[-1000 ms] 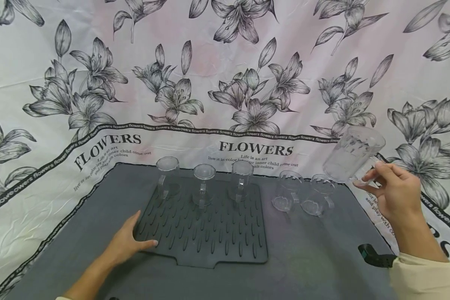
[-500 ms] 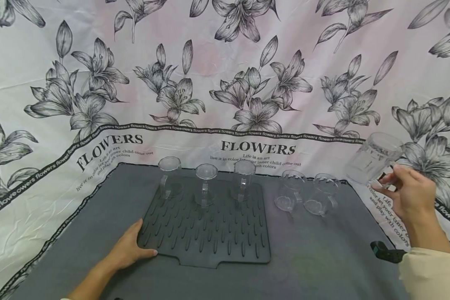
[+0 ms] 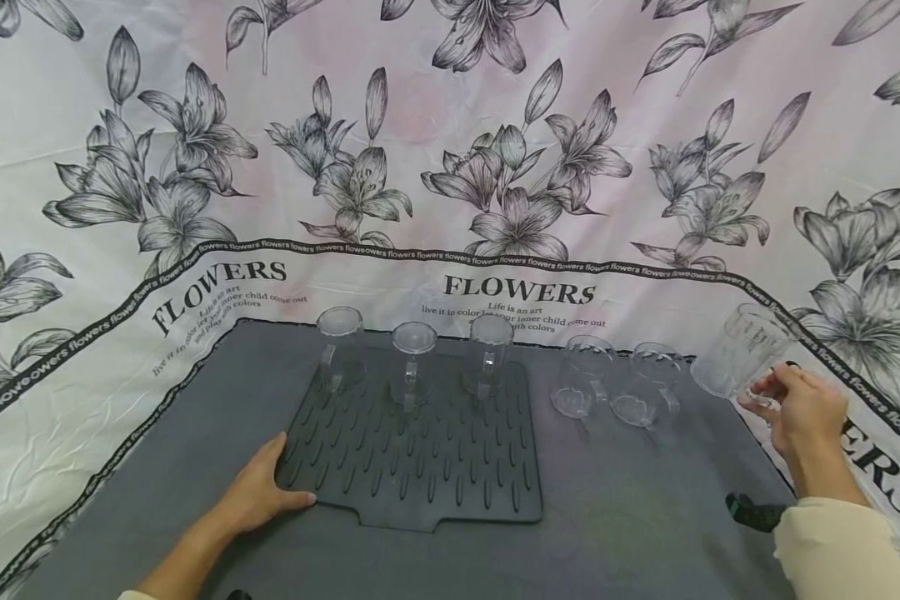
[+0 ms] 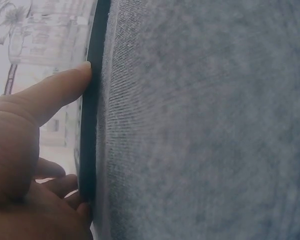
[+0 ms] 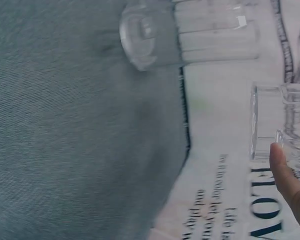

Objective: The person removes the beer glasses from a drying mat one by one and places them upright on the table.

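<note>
At the upper right of the head view, my right hand [image 3: 806,408] pinches the handle of a clear glass mug [image 3: 742,350], which is tilted and held in the air beyond the table's right side. In the right wrist view only a finger and part of this mug [image 5: 267,120] show. My left hand [image 3: 255,492] lies at the near left corner of a black ridged drying mat [image 3: 420,467], its fingers along the left side and its thumb by the front edge. The left wrist view shows a straight digit touching the mat's edge [image 4: 92,125].
Three glass mugs, a left one [image 3: 341,350], a middle one [image 3: 412,367] and a right one [image 3: 489,358], stand upside down on the mat's far part. Two more mugs [image 3: 581,375] stand on the grey table [image 3: 630,517] to its right. A flowered cloth [image 3: 390,200] hangs behind.
My right hand and its mug moved right, then came down a little towards the table. The left hand has stayed at the mat's corner.
</note>
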The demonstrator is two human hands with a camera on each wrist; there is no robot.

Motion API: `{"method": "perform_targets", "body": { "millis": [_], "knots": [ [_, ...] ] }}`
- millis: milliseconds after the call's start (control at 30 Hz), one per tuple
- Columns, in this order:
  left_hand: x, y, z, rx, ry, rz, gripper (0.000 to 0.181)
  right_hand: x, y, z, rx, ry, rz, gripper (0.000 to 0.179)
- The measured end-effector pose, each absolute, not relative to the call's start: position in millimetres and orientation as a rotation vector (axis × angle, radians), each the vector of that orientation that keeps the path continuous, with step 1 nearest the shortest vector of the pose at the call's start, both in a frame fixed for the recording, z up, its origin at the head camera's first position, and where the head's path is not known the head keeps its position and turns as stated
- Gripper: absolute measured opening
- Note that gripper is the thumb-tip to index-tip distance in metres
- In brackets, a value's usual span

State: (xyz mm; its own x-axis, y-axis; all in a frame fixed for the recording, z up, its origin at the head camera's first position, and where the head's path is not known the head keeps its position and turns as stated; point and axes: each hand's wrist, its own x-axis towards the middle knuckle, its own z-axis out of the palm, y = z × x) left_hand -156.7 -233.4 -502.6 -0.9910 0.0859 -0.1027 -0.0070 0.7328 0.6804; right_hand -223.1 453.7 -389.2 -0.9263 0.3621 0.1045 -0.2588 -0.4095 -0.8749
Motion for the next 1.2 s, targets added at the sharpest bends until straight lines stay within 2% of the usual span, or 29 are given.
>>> {"method": "perform_targets", "body": {
  "millis": [500,833,1200],
  "knots": [
    [-157.2,-233.5,-498.7,0.089,2.804,1.138,0.12,-232.6,459.2,-430.1,-0.36,-1.495,2.354,0.018],
    [-156.5,-233.7,-498.8,0.075,2.807,1.118,0.119,-236.8,460.0,-449.4,-0.436,-1.524,2.332,0.012],
    [-157.1,-232.2,-500.2,0.066,2.803,1.096,0.121,-236.9,462.8,-462.6,-0.536,-1.545,2.276,0.028]
  ]
}}
